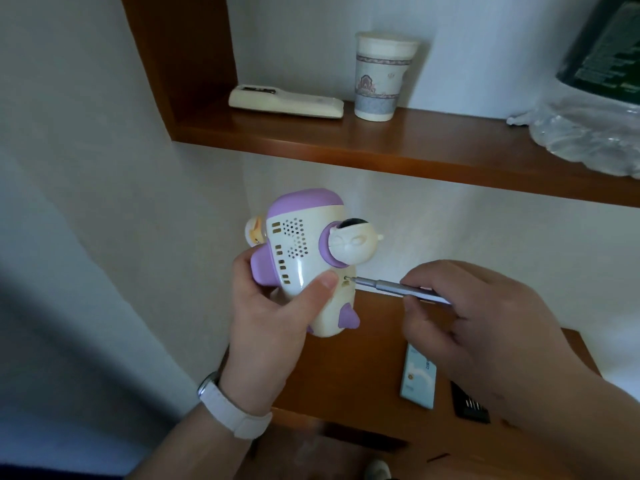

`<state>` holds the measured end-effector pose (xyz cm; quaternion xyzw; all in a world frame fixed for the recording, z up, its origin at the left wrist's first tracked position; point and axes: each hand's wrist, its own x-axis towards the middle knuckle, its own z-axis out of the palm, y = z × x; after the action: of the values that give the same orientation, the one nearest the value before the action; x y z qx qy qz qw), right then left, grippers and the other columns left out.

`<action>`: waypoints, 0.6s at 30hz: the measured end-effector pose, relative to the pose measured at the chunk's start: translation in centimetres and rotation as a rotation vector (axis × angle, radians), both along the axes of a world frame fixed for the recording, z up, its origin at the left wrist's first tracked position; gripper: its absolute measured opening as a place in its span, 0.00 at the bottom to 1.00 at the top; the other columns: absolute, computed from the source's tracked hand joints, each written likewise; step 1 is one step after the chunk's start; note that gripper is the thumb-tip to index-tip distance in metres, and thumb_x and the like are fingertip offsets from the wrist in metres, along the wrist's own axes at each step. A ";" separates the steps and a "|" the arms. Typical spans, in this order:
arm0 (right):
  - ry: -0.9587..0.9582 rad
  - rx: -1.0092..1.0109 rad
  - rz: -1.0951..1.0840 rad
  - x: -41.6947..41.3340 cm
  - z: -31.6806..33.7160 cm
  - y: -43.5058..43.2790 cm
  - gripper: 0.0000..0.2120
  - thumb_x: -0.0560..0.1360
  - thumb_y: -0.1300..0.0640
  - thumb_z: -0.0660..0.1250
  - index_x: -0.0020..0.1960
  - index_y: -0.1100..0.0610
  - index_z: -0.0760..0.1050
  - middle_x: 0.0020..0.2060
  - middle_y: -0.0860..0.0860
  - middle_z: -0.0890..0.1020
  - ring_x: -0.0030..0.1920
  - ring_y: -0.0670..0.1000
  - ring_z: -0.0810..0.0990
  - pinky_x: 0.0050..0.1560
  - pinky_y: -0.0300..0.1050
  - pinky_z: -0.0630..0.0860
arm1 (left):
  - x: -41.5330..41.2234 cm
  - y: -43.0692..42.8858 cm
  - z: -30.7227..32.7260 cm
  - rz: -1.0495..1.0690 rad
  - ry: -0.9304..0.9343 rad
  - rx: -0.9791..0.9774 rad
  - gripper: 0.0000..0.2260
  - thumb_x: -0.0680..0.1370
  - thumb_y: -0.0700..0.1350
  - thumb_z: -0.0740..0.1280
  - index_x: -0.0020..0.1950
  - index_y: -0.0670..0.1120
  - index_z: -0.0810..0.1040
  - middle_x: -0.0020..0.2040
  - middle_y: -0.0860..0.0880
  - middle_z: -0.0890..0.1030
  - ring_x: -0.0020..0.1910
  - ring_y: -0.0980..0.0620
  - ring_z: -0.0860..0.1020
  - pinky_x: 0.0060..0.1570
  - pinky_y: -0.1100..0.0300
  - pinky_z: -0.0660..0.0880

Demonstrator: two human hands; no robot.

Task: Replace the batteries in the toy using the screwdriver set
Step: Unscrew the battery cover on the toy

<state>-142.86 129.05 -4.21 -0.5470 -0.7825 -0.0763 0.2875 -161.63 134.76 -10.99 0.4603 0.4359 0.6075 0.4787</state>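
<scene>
While left grip [273, 317] holds toy [298, 251], right grip [485, 317] pinches screwdriver [391, 286], its tip against the toy.

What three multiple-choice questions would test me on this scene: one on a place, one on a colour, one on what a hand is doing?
1. Where does the paper cup stand?
A) on the upper shelf, beside the remote control
B) on the floor
C) inside a drawer

2. What colour trims the white toy?
A) green
B) purple
C) red

3. What is the right hand doing?
A) lying flat and idle
B) pinching the screwdriver, tip at the toy's screw hole
C) lifting a bottle

Answers:
1 A: the cup stands on the wooden shelf next to the remote.
2 B: the toy's top and fins are purple.
3 B: its fingers pinch the screwdriver while the left hand grips the toy.
</scene>
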 end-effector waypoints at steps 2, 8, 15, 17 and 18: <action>-0.016 0.009 -0.033 0.0 0.1 0.0 0.12 0.74 0.49 0.59 0.43 0.53 0.78 0.29 0.46 0.75 0.26 0.48 0.72 0.22 0.42 0.70 | 0.2 0.0 0.2 0.014 0.026 0.024 0.30 0.63 0.50 0.81 0.59 0.52 0.71 0.52 0.56 0.83 0.50 0.53 0.84 0.39 0.58 0.81; -0.074 0.015 -0.085 0.1 0.2 0.5 0.16 0.77 0.45 0.57 0.39 0.53 0.77 0.25 0.47 0.74 0.23 0.48 0.71 0.20 0.41 0.69 | 0.7 0.2 0.6 0.024 0.057 0.040 0.32 0.63 0.51 0.83 0.61 0.51 0.71 0.54 0.53 0.82 0.52 0.53 0.83 0.41 0.62 0.81; -0.075 0.004 -0.071 0.6 -0.1 1.2 0.23 0.78 0.40 0.54 0.35 0.53 0.76 0.23 0.47 0.72 0.21 0.48 0.69 0.22 0.40 0.65 | 0.9 0.5 0.4 0.017 0.087 0.050 0.33 0.62 0.57 0.77 0.64 0.46 0.74 0.55 0.51 0.84 0.53 0.51 0.84 0.45 0.55 0.83; -0.068 0.009 -0.065 0.7 -0.2 1.2 0.22 0.78 0.40 0.54 0.36 0.53 0.76 0.23 0.47 0.73 0.22 0.48 0.70 0.23 0.39 0.66 | 1.0 0.4 0.4 0.026 0.101 0.053 0.34 0.62 0.58 0.77 0.63 0.47 0.74 0.55 0.51 0.83 0.53 0.51 0.84 0.45 0.55 0.83; -0.063 0.008 -0.063 0.7 -0.2 1.2 0.22 0.78 0.41 0.55 0.36 0.53 0.76 0.23 0.47 0.73 0.22 0.48 0.70 0.23 0.39 0.66 | 1.1 0.4 0.4 0.029 0.105 0.053 0.34 0.62 0.58 0.77 0.63 0.47 0.73 0.55 0.51 0.83 0.53 0.51 0.84 0.44 0.55 0.83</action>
<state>-142.11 130.28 -4.37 -0.5675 -0.7732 -0.1058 0.2626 -160.56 135.17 -10.57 0.4978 0.4507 0.6007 0.4339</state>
